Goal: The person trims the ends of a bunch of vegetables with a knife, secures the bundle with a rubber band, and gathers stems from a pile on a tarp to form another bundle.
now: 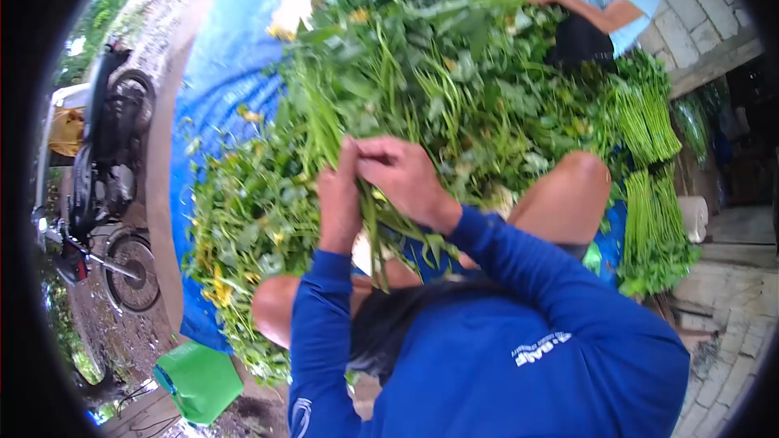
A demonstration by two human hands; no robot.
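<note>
My left hand (339, 203) is closed around a bunch of long leafy green stems (323, 126). The leafy ends point up and away from me. Beside its thumb, my right hand (406, 178) is closed in a pinch, with its fingertips at the same bunch. Just which stems it grips is partly hidden by the fingers. A few stems and narrow leaves (372, 231) hang below the two hands, over my lap. Around and beyond my hands spreads a large heap of loose leafy greens (462, 57), with some yellowed leaves in it.
A blue tarp (231, 40) lies beneath the heap. Tied-looking bundles of green stems (649, 118) are stacked at right. Another person (604, 8) sits at the far right, handling greens. A motorcycle (97, 178) stands at left, and a green container (199, 381) is at lower left.
</note>
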